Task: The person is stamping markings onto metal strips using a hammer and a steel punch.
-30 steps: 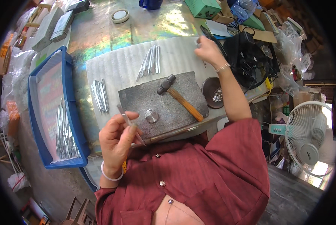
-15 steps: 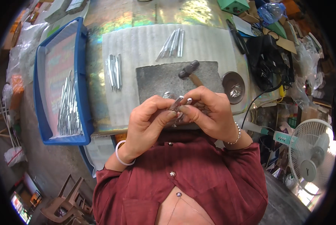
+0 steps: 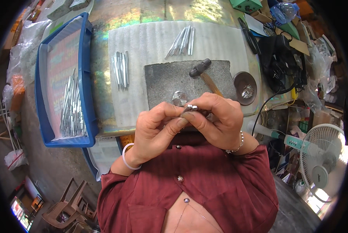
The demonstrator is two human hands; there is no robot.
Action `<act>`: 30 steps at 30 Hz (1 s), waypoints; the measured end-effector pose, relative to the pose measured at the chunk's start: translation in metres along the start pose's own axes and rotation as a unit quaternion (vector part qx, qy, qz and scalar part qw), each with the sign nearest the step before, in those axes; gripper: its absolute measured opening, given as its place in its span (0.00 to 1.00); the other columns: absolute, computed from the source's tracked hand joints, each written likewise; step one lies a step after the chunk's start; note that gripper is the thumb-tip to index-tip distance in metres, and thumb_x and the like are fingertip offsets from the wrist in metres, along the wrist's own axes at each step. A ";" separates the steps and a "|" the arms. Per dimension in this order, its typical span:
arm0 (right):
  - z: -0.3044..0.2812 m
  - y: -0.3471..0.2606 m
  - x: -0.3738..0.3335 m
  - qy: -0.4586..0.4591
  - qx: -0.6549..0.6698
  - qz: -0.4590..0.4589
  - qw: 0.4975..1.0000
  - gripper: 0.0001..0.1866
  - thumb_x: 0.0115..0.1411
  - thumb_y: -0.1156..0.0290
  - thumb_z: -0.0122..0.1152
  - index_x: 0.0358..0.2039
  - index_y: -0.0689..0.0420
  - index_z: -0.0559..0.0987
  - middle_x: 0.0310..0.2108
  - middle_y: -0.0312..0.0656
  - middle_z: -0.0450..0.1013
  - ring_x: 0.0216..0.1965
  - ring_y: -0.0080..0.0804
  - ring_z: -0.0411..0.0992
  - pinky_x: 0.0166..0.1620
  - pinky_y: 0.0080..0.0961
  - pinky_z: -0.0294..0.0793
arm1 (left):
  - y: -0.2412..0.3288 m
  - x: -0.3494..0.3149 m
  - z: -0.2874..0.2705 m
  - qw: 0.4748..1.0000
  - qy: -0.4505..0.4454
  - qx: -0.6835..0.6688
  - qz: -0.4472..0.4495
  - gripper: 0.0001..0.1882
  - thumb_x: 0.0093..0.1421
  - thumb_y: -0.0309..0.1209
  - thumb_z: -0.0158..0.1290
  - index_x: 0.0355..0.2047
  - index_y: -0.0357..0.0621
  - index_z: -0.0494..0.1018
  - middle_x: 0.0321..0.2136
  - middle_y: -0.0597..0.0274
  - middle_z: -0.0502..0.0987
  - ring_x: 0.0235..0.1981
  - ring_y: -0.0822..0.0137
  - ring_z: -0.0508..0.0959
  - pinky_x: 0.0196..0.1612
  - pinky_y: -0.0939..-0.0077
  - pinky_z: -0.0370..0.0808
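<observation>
My left hand and my right hand meet in front of my chest, thumbs and forefingers pinched together. Between their fingertips are small shiny metal pieces, with only the bright ends showing; the rest is hidden by the fingers. Just beyond my hands lies a dark stone slab. A round shiny silver object rests on its near part. A hammer with a wooden handle lies across the slab, its handle running toward my right hand.
A round dark dish with silver bits stands right of the slab. Silver rods lie in two bunches on white foam. A blue tray with more rods is at left. A fan stands at right, near a black cable.
My fingertips have drawn closer together, and the metal ends that stood apart now sit side by side. The round silver object shows more fully; the whole view has shifted slightly.
</observation>
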State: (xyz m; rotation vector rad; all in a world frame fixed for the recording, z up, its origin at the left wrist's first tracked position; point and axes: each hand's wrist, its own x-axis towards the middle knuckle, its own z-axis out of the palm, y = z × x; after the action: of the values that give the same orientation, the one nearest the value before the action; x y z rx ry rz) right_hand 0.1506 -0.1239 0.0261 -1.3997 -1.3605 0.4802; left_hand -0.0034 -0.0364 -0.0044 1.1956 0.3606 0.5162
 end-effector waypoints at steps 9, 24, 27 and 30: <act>0.000 0.003 0.002 -0.008 0.007 -0.022 1.000 0.07 0.53 0.78 0.63 0.32 0.64 0.75 0.22 0.42 0.74 0.20 0.23 0.72 0.22 0.16 0.68 | 0.000 0.001 0.000 0.999 -0.008 0.025 0.026 0.05 0.58 0.18 0.53 0.36 0.32 0.73 0.27 0.61 0.78 0.29 0.79 0.76 0.31 0.88 0.72; -0.006 -0.003 0.006 -0.074 0.198 0.231 0.950 0.07 0.57 0.76 0.59 0.25 0.62 0.71 0.18 0.37 0.72 0.15 0.13 0.67 0.16 0.10 0.60 | 0.011 -0.001 0.000 0.994 -0.042 -0.027 -0.101 0.04 0.62 0.23 0.49 0.33 0.33 0.69 0.26 0.60 0.78 0.29 0.78 0.75 0.31 0.86 0.73; -0.002 0.009 0.010 -0.058 0.325 0.327 0.886 0.09 0.59 0.76 0.56 0.23 0.61 0.69 0.17 0.34 0.70 0.14 0.14 0.66 0.15 0.11 0.61 | 0.012 0.008 -0.005 0.987 -0.053 -0.055 -0.139 0.05 0.62 0.24 0.50 0.33 0.33 0.69 0.26 0.61 0.77 0.28 0.78 0.75 0.30 0.86 0.73; 0.002 0.019 0.008 -0.034 0.363 0.354 0.861 0.09 0.58 0.72 0.58 0.23 0.59 0.71 0.16 0.33 0.69 0.11 0.13 0.61 0.13 0.11 0.56 | 0.021 0.016 -0.007 0.977 -0.040 -0.033 -0.206 0.09 0.61 0.29 0.51 0.32 0.33 0.70 0.23 0.62 0.76 0.24 0.79 0.75 0.25 0.86 0.73</act>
State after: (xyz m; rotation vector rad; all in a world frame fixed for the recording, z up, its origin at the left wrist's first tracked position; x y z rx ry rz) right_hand 0.1602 -0.1115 0.0121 -1.1829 -0.5343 1.3788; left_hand 0.0021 -0.0159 0.0134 1.0367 0.5036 0.1196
